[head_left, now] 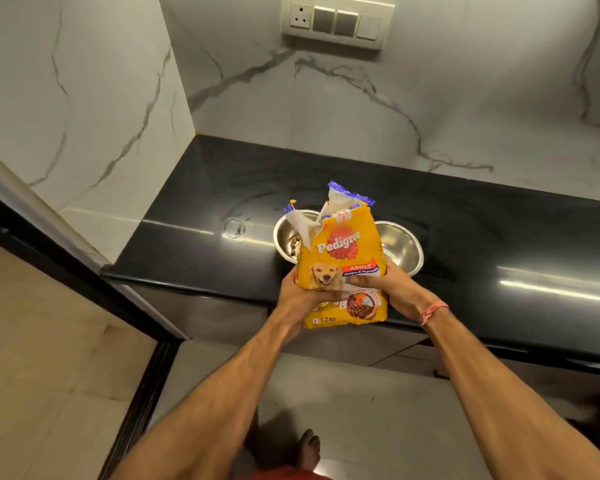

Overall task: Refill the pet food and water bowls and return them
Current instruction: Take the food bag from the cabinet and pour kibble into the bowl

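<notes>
A yellow Pedigree pet food bag (343, 251) with a torn-open top is held over the black counter (499, 237). My left hand (297, 296) grips the bag's lower left side, and my right hand (392, 289) holds its lower right, fingers across the front. Behind the bag stand two steel bowls side by side. The left bowl (286, 237) has a few brown kibble pieces in it, right under the bag's open mouth. The right bowl (400, 245) looks empty and is partly hidden by the bag.
White marble walls enclose the counter at the back and left. A switch panel (336, 22) sits high on the back wall. A water ring mark (234, 228) lies left of the bowls. A black door frame (84, 271) runs along the left; my foot (309, 445) is on the floor.
</notes>
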